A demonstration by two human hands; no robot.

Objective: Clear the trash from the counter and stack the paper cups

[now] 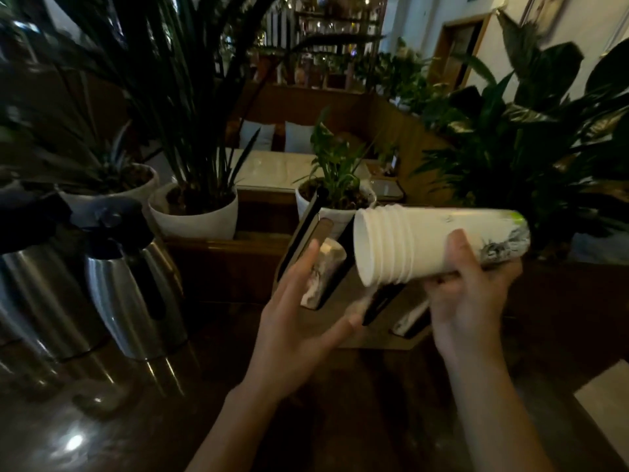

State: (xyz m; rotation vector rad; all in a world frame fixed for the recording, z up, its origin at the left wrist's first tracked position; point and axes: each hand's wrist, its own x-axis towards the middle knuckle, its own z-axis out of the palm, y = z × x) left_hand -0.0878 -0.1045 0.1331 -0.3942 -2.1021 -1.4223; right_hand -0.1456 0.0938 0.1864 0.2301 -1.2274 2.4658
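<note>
My right hand (473, 294) grips a stack of several white paper cups (429, 245) with a grey and green print, held sideways above the counter, rims pointing left. My left hand (299, 318) is just left of the stack, fingers spread and holding nothing, its fingertips by a wooden cup holder (350, 337). Inside that holder another printed paper cup (323, 274) lies in a slot, and a further cup (408, 318) shows in a slot lower right. Part of the holder is hidden behind the stack and my hands.
Two steel thermos jugs (132, 291) with black tops stand at the left on the dark glossy counter (136, 430). White plant pots (197, 212) line the ledge behind. Large leafy plants (531, 141) crowd the right. A pale slab (606, 393) shows at the right edge.
</note>
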